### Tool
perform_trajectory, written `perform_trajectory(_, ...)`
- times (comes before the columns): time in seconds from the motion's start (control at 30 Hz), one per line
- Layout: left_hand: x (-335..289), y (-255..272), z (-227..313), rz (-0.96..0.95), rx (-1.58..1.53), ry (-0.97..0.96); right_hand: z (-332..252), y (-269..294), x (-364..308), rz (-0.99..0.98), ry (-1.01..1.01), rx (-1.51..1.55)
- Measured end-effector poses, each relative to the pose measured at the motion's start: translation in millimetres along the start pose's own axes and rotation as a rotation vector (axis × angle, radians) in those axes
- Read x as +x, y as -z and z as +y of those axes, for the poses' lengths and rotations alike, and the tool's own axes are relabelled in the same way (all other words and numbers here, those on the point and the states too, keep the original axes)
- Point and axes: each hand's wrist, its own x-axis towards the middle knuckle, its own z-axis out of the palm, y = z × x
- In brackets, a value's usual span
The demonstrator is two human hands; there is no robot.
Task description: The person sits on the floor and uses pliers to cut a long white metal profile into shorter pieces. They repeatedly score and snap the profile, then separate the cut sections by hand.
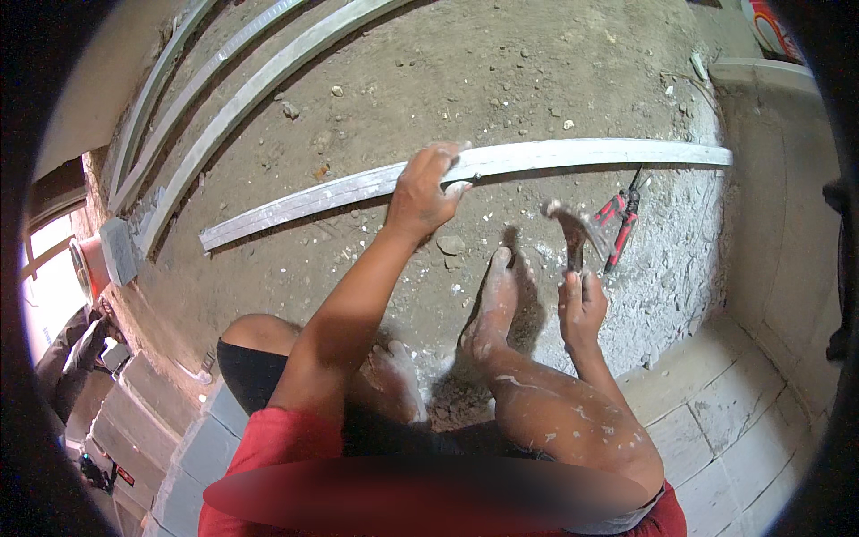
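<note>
A long white bar (582,155) spans the dirt floor (376,98), running from 9 o'clock to a little past 2 o'clock. At 12 o'clock, the left hand (422,192) has its fingers clamped on the bar, the thumb along the near edge and the others reaching over the far edge. A small dark spot shows by the thumb tip, too small to identify. Toward 3 o'clock, the right hand (582,309) has its fingers wrapped around the handle of a hammer (574,258); the head is raised toward 12 o'clock from that hand, apart from the bar and slightly blurred. Just beside the hammer, between 2 and 3 o'clock, lie red-and-black pliers (628,219). Three more bars (259,82) stretch between 9 and 12 o'clock, near a grey block (117,251) at 9 o'clock.
</note>
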Motion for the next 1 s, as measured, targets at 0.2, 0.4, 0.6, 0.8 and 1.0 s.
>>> perform_trajectory(0.2, -2, 55, 23, -0.287, 0.395, 0.149, 74, 14, -47, -0.029, -0.426, -0.08)
perform_trajectory(0.4, -22, 66, -5, -0.371, 0.479, 0.124, 57, 37, -33, -0.017, -0.258, -0.738)
perform_trajectory(0.6, -39, 6, -51, -0.317, 0.07, 0.459, -12, 46, 53, -0.35, -0.128, -0.308)
perform_trajectory(0.8, -32, 24, -19, -0.397, 0.02, 0.383, -163, 0, 106, -0.67, 0.694, -0.964)
perform_trajectory(1.0, -43, 76, -45, -0.413, 0.063, 0.347, -190, -112, 119, -0.62, 0.798, -1.023)
